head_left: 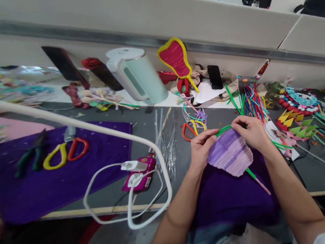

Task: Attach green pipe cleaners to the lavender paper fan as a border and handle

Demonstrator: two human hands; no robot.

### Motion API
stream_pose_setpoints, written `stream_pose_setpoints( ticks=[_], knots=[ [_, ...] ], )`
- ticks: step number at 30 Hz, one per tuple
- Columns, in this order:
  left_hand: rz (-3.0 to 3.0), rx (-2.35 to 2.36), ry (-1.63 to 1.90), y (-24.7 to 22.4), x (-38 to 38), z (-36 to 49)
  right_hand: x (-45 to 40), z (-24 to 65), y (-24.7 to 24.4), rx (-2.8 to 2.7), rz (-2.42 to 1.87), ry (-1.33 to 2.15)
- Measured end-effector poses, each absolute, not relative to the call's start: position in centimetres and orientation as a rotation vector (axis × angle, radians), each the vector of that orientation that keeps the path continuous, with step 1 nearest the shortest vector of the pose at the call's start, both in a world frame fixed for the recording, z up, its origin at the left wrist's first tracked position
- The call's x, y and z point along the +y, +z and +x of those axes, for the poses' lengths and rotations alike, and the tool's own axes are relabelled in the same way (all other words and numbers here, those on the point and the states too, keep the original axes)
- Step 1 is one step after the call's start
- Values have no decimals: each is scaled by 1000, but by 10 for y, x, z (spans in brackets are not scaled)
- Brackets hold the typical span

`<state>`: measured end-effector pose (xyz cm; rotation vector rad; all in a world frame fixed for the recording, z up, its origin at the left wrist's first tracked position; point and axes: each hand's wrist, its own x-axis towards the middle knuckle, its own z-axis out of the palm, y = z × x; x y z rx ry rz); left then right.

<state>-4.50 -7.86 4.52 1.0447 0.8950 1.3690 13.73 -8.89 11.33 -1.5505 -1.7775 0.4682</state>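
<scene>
Gray desk [143, 117], white partition [94, 14] behind, purple cloth [81, 178] left. Left hand [202, 149], right hand [250, 131]: grip pinched on lilac panel [229, 155] at green edge [223, 130].

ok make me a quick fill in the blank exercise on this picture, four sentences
1. The left hand and right hand pinch the ____ edging of the striped piece.
2. The pliers lie on a ____ cloth.
3. The scissors beside the pliers have one red handle and one ____ handle.
4. The phone is to the ____ of the yellow-rimmed fan.

Missing words: green; purple; yellow; right
</scene>
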Motion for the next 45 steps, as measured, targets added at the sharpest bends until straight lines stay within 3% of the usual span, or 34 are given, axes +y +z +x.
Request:
stream_pose_setpoints(
  ticks=[15, 26, 45],
  knots=[
    [1153, 885, 1407, 39, -79, -42, -109, 125, 93, -1519, -1551, 226],
    [1189, 845, 1426, 43, -82, -42, -129, 118, 83, -1540, -1543, -220],
    [1170, 920, 1403, 39, -82, -44, -127, 115, 77, -1360, -1520, 70]
  ],
)
